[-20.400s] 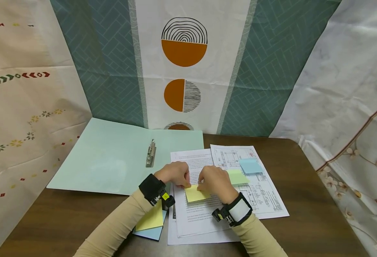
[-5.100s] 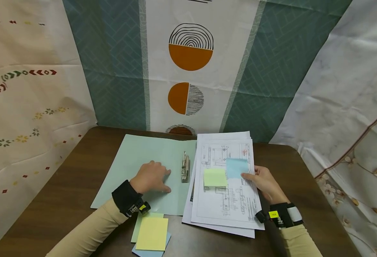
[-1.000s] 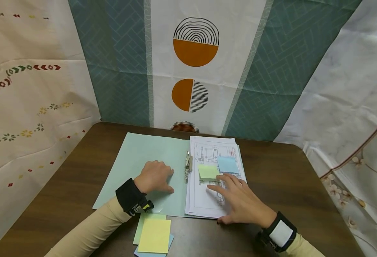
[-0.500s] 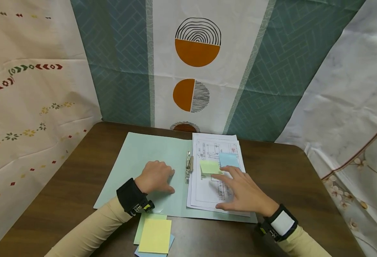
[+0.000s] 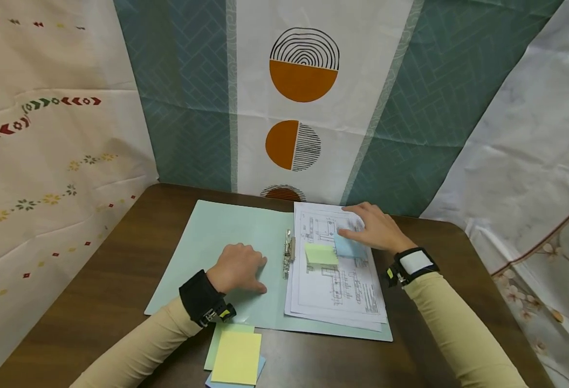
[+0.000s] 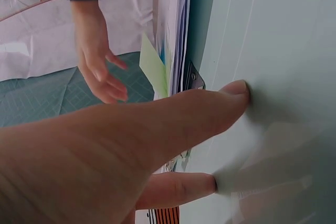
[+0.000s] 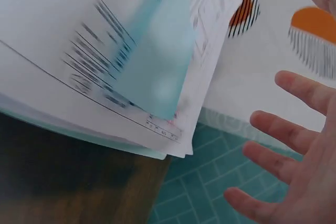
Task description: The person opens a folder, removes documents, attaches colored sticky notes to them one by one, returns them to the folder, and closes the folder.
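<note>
A pale green folder (image 5: 216, 231) lies spread on the table, with a metal clip (image 5: 288, 253) along its middle. On its right side rests a stack of papers (image 5: 308, 296), a technical drawing on top. A light green sticky note (image 5: 321, 254) and a blue sticky note (image 5: 348, 246) are stuck to the drawing, their lower edges lifting in the wrist views. My left hand (image 5: 238, 268) rests on the folder's left cover, thumb and fingertip pressing it (image 6: 178, 124). My right hand (image 5: 376, 227) is raised above the stack's far right corner, fingers spread, holding nothing (image 7: 299, 145).
Near the table's front edge lie a yellow sticky-note pad (image 5: 237, 357), a green pad (image 5: 213, 350) and a blue pad (image 5: 261, 369), overlapping. A patterned cloth (image 5: 308, 108) hangs behind the brown table (image 5: 104, 291).
Earlier both hands were at a yellow note on a text sheet; later the right hand gripped the papers. They now lie against the clip, and the right hand has moved up to their far corner.
</note>
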### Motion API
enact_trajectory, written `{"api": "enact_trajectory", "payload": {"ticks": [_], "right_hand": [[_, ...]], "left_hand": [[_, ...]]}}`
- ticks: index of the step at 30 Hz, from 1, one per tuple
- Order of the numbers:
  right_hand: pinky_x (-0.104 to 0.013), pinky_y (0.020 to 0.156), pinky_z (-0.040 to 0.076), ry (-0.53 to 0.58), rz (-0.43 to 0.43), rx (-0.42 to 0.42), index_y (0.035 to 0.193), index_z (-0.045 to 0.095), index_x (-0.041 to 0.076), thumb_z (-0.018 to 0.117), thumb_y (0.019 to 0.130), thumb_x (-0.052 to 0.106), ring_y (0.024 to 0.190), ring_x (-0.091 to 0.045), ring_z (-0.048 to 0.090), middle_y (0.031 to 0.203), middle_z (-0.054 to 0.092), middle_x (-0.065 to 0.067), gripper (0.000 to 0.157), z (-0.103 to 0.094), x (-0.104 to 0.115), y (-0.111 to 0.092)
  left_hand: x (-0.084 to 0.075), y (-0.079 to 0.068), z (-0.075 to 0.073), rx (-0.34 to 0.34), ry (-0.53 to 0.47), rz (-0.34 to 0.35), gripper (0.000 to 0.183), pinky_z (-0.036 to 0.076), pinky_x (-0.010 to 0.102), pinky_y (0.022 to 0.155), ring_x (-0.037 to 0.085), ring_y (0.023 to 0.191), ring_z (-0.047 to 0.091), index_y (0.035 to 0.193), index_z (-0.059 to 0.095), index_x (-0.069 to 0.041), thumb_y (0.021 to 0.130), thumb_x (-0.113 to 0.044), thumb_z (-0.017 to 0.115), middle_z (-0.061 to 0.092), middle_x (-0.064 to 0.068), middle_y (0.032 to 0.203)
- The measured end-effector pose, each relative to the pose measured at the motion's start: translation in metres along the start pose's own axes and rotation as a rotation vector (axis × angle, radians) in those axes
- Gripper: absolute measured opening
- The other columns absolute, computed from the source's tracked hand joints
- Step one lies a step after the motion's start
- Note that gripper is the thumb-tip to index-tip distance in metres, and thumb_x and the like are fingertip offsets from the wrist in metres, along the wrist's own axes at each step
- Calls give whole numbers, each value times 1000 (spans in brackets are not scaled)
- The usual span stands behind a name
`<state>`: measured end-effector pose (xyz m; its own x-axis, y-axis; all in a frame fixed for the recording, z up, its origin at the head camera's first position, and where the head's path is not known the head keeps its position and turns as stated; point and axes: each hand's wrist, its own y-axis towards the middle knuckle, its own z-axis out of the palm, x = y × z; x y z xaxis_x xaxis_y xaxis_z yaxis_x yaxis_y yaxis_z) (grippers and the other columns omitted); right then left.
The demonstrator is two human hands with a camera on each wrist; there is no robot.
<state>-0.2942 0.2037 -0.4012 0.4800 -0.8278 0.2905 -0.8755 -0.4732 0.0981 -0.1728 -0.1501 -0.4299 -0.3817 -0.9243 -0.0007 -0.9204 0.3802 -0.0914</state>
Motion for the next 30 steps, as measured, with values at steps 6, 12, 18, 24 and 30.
{"api": "enact_trajectory", "payload": {"ticks": [6,12,18,24,30], "right_hand": [[-75,110,52,32,78,65,164,58,12,71,102,62,148,-51,55,164,54,-27,81,9,-16,27],[-78,115,48,7,107,134,166,55,10,67,103,65,154,-54,51,169,50,-28,84,22,-29,46],[-80,120,44,4,150,165,169,49,8,67,103,65,159,-57,46,174,45,-31,89,30,-38,56],[-79,118,46,7,146,164,168,49,5,67,105,61,154,-57,52,170,50,-32,86,35,-42,56],[-77,116,49,10,108,117,157,62,0,70,107,47,147,-53,57,158,62,-31,68,38,-42,59]], "left_hand": [[-1,-1,3,-8,-2,4,51,45,36,60,22,70,58,92,76,-14,79,-58,99,65,4,75],[0,-1,3,-33,25,1,53,46,35,59,23,69,60,93,77,-15,77,-61,100,65,4,74],[-1,-2,3,-35,43,0,54,42,33,58,20,67,58,91,77,-16,77,-63,100,62,2,71],[-4,-2,3,-38,36,-2,54,35,31,56,18,64,51,83,71,-16,77,-61,100,56,1,68],[-2,-3,3,-40,58,-13,54,40,32,58,20,67,56,92,78,-16,77,-63,100,66,4,74]]}}
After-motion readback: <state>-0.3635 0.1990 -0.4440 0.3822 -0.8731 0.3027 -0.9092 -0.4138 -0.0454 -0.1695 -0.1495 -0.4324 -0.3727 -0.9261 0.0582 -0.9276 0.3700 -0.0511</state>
